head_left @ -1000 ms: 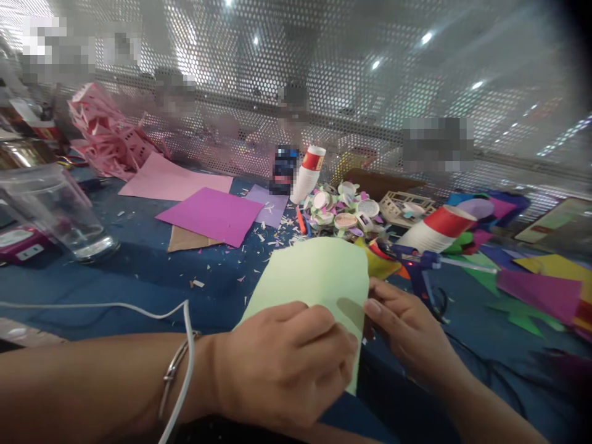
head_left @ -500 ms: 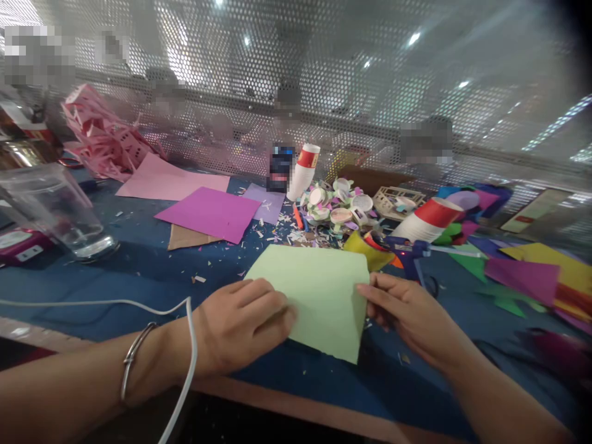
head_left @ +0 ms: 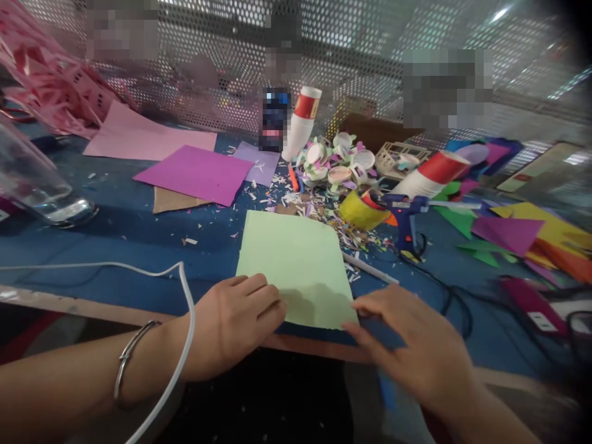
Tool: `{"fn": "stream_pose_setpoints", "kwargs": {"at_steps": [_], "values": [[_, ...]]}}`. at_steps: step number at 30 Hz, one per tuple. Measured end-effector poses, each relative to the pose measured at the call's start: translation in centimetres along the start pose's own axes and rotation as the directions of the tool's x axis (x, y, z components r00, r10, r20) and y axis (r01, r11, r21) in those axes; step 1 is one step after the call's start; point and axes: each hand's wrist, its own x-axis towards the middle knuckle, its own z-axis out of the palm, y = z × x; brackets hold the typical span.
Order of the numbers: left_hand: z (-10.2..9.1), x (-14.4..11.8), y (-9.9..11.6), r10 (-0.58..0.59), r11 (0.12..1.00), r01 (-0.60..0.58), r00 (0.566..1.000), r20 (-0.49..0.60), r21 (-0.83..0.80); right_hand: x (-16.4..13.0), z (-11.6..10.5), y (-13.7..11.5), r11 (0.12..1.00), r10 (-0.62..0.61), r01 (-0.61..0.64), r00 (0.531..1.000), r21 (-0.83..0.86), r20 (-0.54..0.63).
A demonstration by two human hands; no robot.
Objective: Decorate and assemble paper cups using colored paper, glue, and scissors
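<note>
A light green paper sheet (head_left: 296, 259) lies flat on the blue table (head_left: 139, 246), its near edge at the table's front edge. My left hand (head_left: 235, 324) is curled on the sheet's near left corner, with a metal bangle (head_left: 127, 364) on that wrist. My right hand (head_left: 407, 345) is blurred; its fingertips pinch the near right corner. Both hands touch only this sheet.
Beyond the sheet lie paper scraps, a yellow tape roll (head_left: 363, 211), a blue glue gun (head_left: 407, 213), a tipped red-and-white cup (head_left: 430, 172) and small round lids (head_left: 337, 166). A magenta sheet (head_left: 197, 172) and a glass (head_left: 32, 185) sit left. A white cable (head_left: 115, 268) crosses the front left.
The green sheet went from held up and tilted to lying flat on the table. Both hands slid down to its near corners, and the view tipped downward.
</note>
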Motion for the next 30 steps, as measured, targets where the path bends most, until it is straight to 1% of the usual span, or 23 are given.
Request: {"fn": "stream_pose_setpoints", "kwargs": {"at_steps": [1, 3, 7, 10, 12, 14, 16, 18, 21, 24, 27, 30], "values": [[0.1, 0.1, 0.1, -0.007, 1.000, 0.007, 1.000, -0.001, -0.011, -0.2, 0.2, -0.6, 0.997, -0.078, 0.079, 0.997, -0.026, 0.014], [0.3, 0.3, 0.3, -0.016, 1.000, 0.016, 1.000, -0.006, -0.021, -0.4, 0.7, -1.3, 0.985, -0.153, 0.157, 0.987, -0.074, 0.056], [0.2, 0.5, 0.3, -0.021, 1.000, 0.021, 0.999, -0.029, -0.017, -0.3, 1.4, -1.1, 0.971, -0.206, 0.216, 0.973, -0.104, 0.100], [-0.1, 0.1, 0.2, -0.037, 0.998, 0.035, 0.999, -0.032, -0.042, -0.7, 1.7, -0.6, 0.956, -0.256, 0.271, 0.958, -0.117, 0.128], [-0.1, -0.2, 0.1, -0.055, 0.996, 0.052, 0.998, -0.038, -0.074, -1.0, 1.9, -0.4, 0.949, -0.271, 0.286, 0.955, -0.130, 0.124], [-0.2, -0.4, 0.0, -0.076, 0.992, 0.068, 0.995, -0.072, -0.103, -1.2, 1.9, -0.5, 0.949, -0.270, 0.282, 0.958, -0.142, 0.096], [-0.2, -0.3, 0.1, -0.075, 0.990, 0.060, 0.990, -0.115, -0.125, -1.2, 1.9, -0.6, 0.946, -0.270, 0.278, 0.960, -0.169, 0.067], [-0.2, -0.1, 0.2, -0.060, 0.991, 0.043, 0.990, -0.130, -0.130, -1.1, 1.8, -0.7, 0.933, -0.291, 0.295, 0.955, -0.207, 0.053], [-0.2, 0.0, 0.2, -0.031, 0.994, 0.020, 0.994, -0.106, -0.104, -0.7, 1.6, -0.8, 0.904, -0.351, 0.352, 0.935, -0.242, 0.047], [-0.2, -0.3, 0.1, 0.024, 0.997, -0.030, 0.996, -0.086, -0.073, -0.6, 1.5, -0.8, 0.893, -0.385, 0.386, 0.921, -0.233, 0.048], [-0.4, -0.8, 0.0, 0.047, 0.998, -0.050, 0.997, -0.065, -0.038, -0.8, 1.3, -1.1, 0.903, -0.383, 0.387, 0.922, -0.186, 0.059], [-0.3, -1.3, 0.3, 0.023, 0.999, -0.025, 0.999, -0.040, -0.047, -1.1, 1.3, -1.5, 0.923, -0.360, 0.366, 0.930, -0.119, 0.074]]}}
